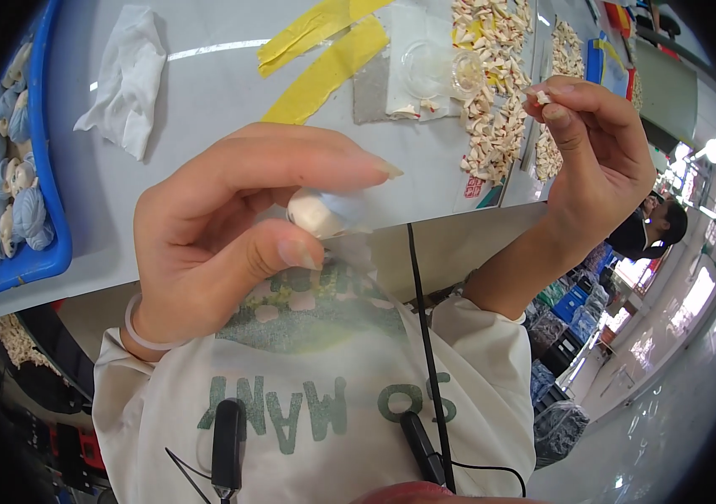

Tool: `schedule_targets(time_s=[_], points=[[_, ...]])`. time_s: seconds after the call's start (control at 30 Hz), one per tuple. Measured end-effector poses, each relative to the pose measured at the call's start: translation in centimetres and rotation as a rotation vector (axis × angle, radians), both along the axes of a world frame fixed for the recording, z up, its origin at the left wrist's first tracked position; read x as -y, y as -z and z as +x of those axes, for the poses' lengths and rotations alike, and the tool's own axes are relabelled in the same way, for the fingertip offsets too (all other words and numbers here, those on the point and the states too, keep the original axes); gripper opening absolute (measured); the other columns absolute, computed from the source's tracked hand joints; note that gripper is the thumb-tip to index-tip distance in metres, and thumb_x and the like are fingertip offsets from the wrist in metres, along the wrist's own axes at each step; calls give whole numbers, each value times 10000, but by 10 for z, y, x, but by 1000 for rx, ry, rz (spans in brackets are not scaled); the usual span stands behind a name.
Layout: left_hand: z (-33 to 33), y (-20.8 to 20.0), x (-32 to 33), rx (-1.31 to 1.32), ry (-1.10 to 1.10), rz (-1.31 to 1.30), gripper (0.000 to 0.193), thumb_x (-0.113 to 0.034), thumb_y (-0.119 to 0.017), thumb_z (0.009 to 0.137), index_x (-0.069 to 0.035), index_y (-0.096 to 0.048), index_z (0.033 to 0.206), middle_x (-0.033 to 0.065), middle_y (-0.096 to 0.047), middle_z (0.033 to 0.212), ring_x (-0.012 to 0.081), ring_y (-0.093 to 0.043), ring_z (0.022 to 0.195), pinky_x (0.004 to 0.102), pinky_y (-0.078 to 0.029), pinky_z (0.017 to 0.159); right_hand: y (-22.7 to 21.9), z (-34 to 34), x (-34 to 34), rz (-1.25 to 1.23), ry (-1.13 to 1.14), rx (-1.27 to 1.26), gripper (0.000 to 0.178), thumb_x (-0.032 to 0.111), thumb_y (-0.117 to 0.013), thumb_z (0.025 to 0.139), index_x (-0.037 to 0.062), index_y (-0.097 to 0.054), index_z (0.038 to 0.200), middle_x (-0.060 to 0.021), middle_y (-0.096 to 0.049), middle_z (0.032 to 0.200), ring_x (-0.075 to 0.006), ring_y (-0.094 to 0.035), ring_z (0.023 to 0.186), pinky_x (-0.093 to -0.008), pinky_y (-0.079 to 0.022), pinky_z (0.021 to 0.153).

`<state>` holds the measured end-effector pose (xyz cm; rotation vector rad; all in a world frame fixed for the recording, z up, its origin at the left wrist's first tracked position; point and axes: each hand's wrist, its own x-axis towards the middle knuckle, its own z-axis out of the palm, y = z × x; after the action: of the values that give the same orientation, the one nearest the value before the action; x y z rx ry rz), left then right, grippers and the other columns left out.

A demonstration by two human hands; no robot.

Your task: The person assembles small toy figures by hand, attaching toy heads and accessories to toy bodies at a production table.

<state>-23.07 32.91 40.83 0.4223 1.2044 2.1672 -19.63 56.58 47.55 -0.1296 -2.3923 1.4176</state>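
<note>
While the left hand [215,210] curved sideways above the person's lap, its index finger arched over the thumb, it held a small white-and-pale-blue figure [316,212] (blurred along its blue side) between thumb and fingers, just off the table's near edge. Raised higher, with the forearm slanting up and the wrist bent, the right hand [597,139] pinched a tiny cream piece [542,97] between thumb and index fingertips. Near that hand, a heap of cream pieces with red bits [496,109] covered part of the table [207,92]. Farther left lay yellow strips [324,71] and a crumpled white cloth [127,84]; at the far left, a blue tray [54,168] held many blue-and-white figures [18,202].
</note>
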Motion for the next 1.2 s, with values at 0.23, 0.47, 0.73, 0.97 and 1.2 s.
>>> schedule_targets(time_s=[0.23,0.47,0.73,0.97,1.2], points=[[6,-11,-7,118,-87,26,321,-218,-564,832,22,-511,1038,180,-534,997,206,-587,808,251,-502,637,2,-22,1,226,-208,111,151,-62,-657,654,-61,-591,790,-93,-561,824,-158,-511,790,-244,-388,716],[-8,3,-1,-429,111,0,345,-176,-574,823,35,-475,1078,174,-528,971,210,-591,803,257,-498,652,-7,-29,3,487,-286,165,137,-50,-671,625,-28,-607,744,-63,-540,773,-127,-489,725,-226,-370,682],[-11,7,3,-341,89,94,421,-161,-690,723,45,-501,1038,166,-510,986,214,-562,829,268,-467,707,-4,-25,11,459,-186,139,147,-50,-667,621,-31,-599,751,-74,-534,781,-138,-487,736,-224,-369,662],[7,-3,1,-132,-64,-1,431,-127,-716,683,47,-521,1026,182,-518,1011,223,-540,904,275,-468,725,0,6,43,-13,-260,-87,238,155,-716,668,16,-542,748,-82,-488,742,-155,-449,693,-264,-360,620],[-11,3,4,-532,1,-65,470,-82,-709,670,70,-509,1067,196,-520,1033,240,-528,952,305,-455,787,24,21,66,-219,-286,-27,255,201,-710,690,38,-520,741,-76,-481,746,-148,-436,699,-259,-341,629]])
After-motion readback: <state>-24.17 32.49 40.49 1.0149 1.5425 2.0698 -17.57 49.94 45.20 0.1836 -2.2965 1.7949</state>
